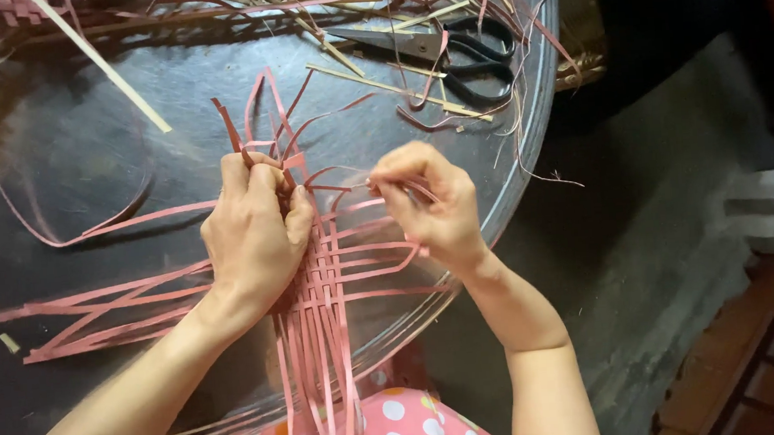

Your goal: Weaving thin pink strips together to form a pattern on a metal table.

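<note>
At nine o'clock on the round, dark worktop (60, 139), loose ends of pink strip (97, 307) fan out flat towards the rim, and one long strand curls away towards ten o'clock. Just right of them, the left hand (253, 230) is clenched over the upper part of the woven pink mat (319, 284), pinning a bundle of upright strips whose free ends spray out towards twelve o'clock. The mat lies at the centre, touching the worktop, its checkered weave showing between the two hands and its long vertical strips running down to six o'clock, over the edge towards a pink dotted garment (391, 432). Right of the mat, the right hand (431, 206) pinches a single thin pink strip (336, 187) between thumb and fingertips, drawn taut towards the left hand. At one o'clock, well apart from both hands, black-handled scissors (466, 51) rest among pale and pink offcuts.

The step in hand looks like threading one cross strip through the uprights at the mat's top edge. The next move probably calls for the left hand to hold the alternate uprights lifted while the right slides the strip across flat, without twisting it, then snugs it against the row below.
</note>
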